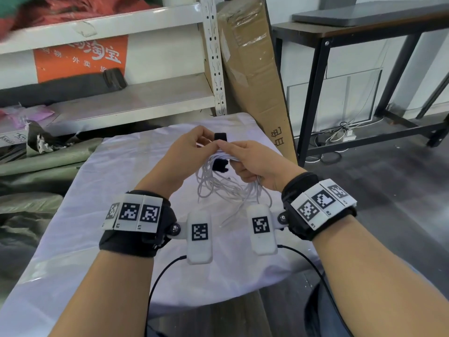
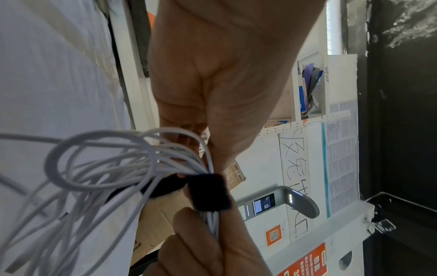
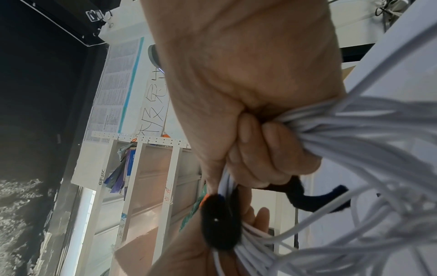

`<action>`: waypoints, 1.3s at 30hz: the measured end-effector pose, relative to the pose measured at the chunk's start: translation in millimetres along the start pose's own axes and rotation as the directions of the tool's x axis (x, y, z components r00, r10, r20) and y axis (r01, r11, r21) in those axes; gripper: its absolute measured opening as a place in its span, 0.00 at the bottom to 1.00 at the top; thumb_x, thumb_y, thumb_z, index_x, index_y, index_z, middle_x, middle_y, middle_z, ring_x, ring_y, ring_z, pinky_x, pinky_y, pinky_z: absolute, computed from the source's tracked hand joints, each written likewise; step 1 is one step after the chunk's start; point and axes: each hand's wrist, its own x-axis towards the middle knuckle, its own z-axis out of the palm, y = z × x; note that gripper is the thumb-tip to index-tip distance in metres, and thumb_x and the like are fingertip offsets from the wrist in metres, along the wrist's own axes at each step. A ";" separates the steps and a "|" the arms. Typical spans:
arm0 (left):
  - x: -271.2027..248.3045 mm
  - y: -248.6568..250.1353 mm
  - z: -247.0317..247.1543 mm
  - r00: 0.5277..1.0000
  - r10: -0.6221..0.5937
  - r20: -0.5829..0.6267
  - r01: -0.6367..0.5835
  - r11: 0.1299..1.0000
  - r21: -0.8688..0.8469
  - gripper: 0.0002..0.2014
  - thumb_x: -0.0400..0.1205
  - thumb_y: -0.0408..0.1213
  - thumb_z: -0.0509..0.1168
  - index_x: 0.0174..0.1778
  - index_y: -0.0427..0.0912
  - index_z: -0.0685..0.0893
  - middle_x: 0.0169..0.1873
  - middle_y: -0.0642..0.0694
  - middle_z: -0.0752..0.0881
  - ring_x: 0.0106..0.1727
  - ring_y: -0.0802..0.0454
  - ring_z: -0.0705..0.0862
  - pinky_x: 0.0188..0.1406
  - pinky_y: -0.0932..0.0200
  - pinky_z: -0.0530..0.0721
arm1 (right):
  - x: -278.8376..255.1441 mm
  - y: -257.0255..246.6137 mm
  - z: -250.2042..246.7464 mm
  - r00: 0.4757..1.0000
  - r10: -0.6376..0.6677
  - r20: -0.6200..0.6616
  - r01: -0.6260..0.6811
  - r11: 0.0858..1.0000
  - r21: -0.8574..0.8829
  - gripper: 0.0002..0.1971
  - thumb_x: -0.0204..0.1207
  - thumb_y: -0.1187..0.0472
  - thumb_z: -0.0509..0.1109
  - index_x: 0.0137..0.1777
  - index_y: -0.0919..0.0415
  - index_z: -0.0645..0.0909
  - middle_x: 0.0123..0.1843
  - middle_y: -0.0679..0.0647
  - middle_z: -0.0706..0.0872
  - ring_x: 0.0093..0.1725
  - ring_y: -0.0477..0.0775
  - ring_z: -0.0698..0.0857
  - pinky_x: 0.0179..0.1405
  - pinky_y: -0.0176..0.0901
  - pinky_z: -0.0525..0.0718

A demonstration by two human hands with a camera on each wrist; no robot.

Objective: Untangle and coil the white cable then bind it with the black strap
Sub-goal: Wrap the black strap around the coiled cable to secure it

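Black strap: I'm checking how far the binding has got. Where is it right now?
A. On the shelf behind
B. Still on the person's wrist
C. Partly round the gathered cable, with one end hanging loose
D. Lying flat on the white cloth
C: the strap sits round the bunched cable gripped by the right hand, and one strap end hangs free below.

a white cloth (image 1: 116, 181) covers the table in the centre of the head view. at upper left stands a white shelf (image 1: 136, 98) bearing an orange sign (image 1: 80, 59) and a black bag (image 1: 56, 90). a tall cardboard box (image 1: 252, 64) leans just right of the shelf. at upper right, a dark desk (image 1: 364, 32) with white wires (image 1: 340, 135) on the floor beneath.
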 end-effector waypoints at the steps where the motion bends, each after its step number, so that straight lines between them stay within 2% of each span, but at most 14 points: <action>1: 0.5 0.8 -0.2 0.999 0.006 -0.048 -0.006 1.000 0.011 0.09 0.81 0.46 0.66 0.51 0.46 0.80 0.46 0.49 0.85 0.44 0.52 0.82 0.46 0.58 0.80 | 0.2 0.5 -0.2 1.000 0.000 -0.018 0.001 1.000 0.018 0.15 0.83 0.46 0.61 0.41 0.57 0.77 0.22 0.47 0.62 0.20 0.45 0.57 0.16 0.34 0.55; 4: -0.6 6.3 -4.7 0.981 0.105 -0.162 -0.086 0.989 0.120 0.08 0.80 0.48 0.66 0.47 0.47 0.79 0.41 0.55 0.83 0.41 0.59 0.80 0.39 0.70 0.76 | 2.5 2.1 -2.9 0.996 0.020 -0.088 -0.011 0.995 0.100 0.17 0.83 0.48 0.61 0.34 0.54 0.71 0.21 0.47 0.62 0.18 0.44 0.57 0.14 0.33 0.56; 6: -3.9 10.5 -8.6 0.980 0.178 -0.091 -0.155 0.965 0.210 0.10 0.78 0.51 0.68 0.45 0.48 0.82 0.40 0.56 0.83 0.40 0.62 0.80 0.38 0.73 0.74 | 3.4 2.3 -5.1 0.992 0.033 -0.125 -0.013 0.988 0.151 0.18 0.84 0.49 0.61 0.32 0.54 0.70 0.21 0.47 0.62 0.18 0.44 0.57 0.14 0.33 0.56; 9: -8.0 14.0 -10.5 0.971 0.228 0.074 -0.239 0.909 0.340 0.10 0.75 0.50 0.72 0.47 0.51 0.83 0.42 0.56 0.81 0.42 0.65 0.79 0.40 0.71 0.73 | 3.3 2.1 -6.3 0.988 0.041 -0.149 -0.010 0.980 0.201 0.17 0.84 0.50 0.60 0.35 0.56 0.73 0.21 0.47 0.62 0.17 0.43 0.57 0.14 0.33 0.56; 12: -6.5 13.7 -10.4 0.954 0.278 0.110 -0.299 0.880 0.369 0.09 0.74 0.46 0.75 0.47 0.52 0.84 0.46 0.54 0.79 0.44 0.65 0.77 0.43 0.70 0.73 | 3.3 3.6 -6.0 0.983 0.047 -0.179 -0.007 0.975 0.222 0.15 0.84 0.51 0.61 0.36 0.56 0.71 0.21 0.48 0.63 0.16 0.43 0.58 0.13 0.33 0.56; 15: -6.7 14.1 -10.0 0.940 0.280 0.195 -0.338 0.842 0.420 0.13 0.73 0.45 0.75 0.52 0.55 0.83 0.51 0.54 0.76 0.51 0.61 0.75 0.46 0.77 0.70 | 4.4 4.6 -7.5 0.976 0.052 -0.211 -0.001 0.973 0.231 0.15 0.83 0.51 0.62 0.36 0.54 0.69 0.20 0.47 0.62 0.16 0.43 0.58 0.13 0.33 0.57; 17: -5.8 13.8 -8.7 0.932 0.302 0.200 -0.362 0.803 0.473 0.13 0.74 0.44 0.74 0.54 0.54 0.83 0.50 0.53 0.75 0.53 0.59 0.74 0.46 0.79 0.68 | 5.2 5.1 -7.9 0.976 0.054 -0.212 -0.002 0.971 0.239 0.16 0.84 0.51 0.62 0.34 0.54 0.68 0.19 0.46 0.62 0.16 0.43 0.58 0.13 0.33 0.57; 20: -5.3 14.3 -6.7 0.919 0.349 0.181 -0.392 0.772 0.501 0.08 0.74 0.42 0.74 0.47 0.50 0.84 0.45 0.53 0.77 0.51 0.56 0.73 0.47 0.81 0.66 | 5.5 6.0 -6.2 0.978 0.046 -0.203 0.003 0.972 0.234 0.17 0.84 0.52 0.61 0.34 0.55 0.68 0.17 0.45 0.63 0.15 0.43 0.58 0.13 0.32 0.57; 22: -5.9 14.7 -6.5 0.907 0.379 0.182 -0.418 0.770 0.482 0.07 0.74 0.43 0.74 0.44 0.49 0.83 0.41 0.56 0.80 0.49 0.58 0.73 0.46 0.81 0.66 | 5.3 6.1 -5.0 0.978 0.036 -0.205 0.010 0.975 0.220 0.17 0.84 0.52 0.61 0.33 0.55 0.68 0.17 0.45 0.63 0.15 0.43 0.58 0.13 0.32 0.57; 24: -8.3 16.8 -6.0 0.905 0.386 0.178 -0.424 0.793 0.438 0.06 0.75 0.41 0.73 0.43 0.49 0.83 0.38 0.62 0.81 0.46 0.67 0.74 0.44 0.82 0.68 | 4.6 5.2 -3.9 0.978 0.034 -0.208 0.010 0.978 0.207 0.16 0.84 0.53 0.61 0.35 0.56 0.68 0.17 0.45 0.63 0.15 0.43 0.57 0.12 0.33 0.57; 26: -10.2 19.6 -3.8 0.903 0.392 0.176 -0.430 0.820 0.378 0.05 0.75 0.37 0.73 0.43 0.46 0.82 0.38 0.61 0.83 0.43 0.70 0.78 0.43 0.80 0.72 | 3.4 4.2 -1.9 0.978 0.037 -0.204 0.004 0.980 0.198 0.16 0.85 0.55 0.60 0.35 0.57 0.69 0.16 0.46 0.63 0.15 0.43 0.57 0.13 0.33 0.56; 31: -12.7 23.1 0.5 0.920 0.370 0.127 -0.389 0.899 0.202 0.05 0.76 0.34 0.72 0.44 0.43 0.83 0.40 0.55 0.89 0.42 0.63 0.85 0.47 0.73 0.80 | 3.9 6.7 3.0 0.979 0.045 -0.199 -0.003 0.979 0.202 0.18 0.85 0.64 0.55 0.31 0.57 0.64 0.15 0.47 0.65 0.15 0.44 0.57 0.16 0.34 0.53; 35: -9.1 20.0 4.6 0.940 0.340 -0.025 -0.335 0.936 0.111 0.05 0.77 0.33 0.71 0.43 0.44 0.81 0.40 0.55 0.87 0.43 0.60 0.86 0.49 0.67 0.83 | 4.1 7.8 1.8 0.983 0.020 -0.182 0.014 0.983 0.185 0.19 0.85 0.60 0.57 0.30 0.57 0.66 0.16 0.47 0.66 0.15 0.44 0.57 0.15 0.33 0.54; 39: -6.9 16.2 8.9 0.957 0.280 -0.079 -0.278 0.960 0.033 0.04 0.78 0.33 0.70 0.44 0.42 0.82 0.40 0.51 0.87 0.44 0.55 0.86 0.47 0.62 0.86 | 3.4 9.3 3.4 0.990 0.007 -0.139 0.012 0.991 0.134 0.15 0.86 0.58 0.56 0.36 0.60 0.70 0.20 0.49 0.64 0.17 0.44 0.57 0.17 0.35 0.54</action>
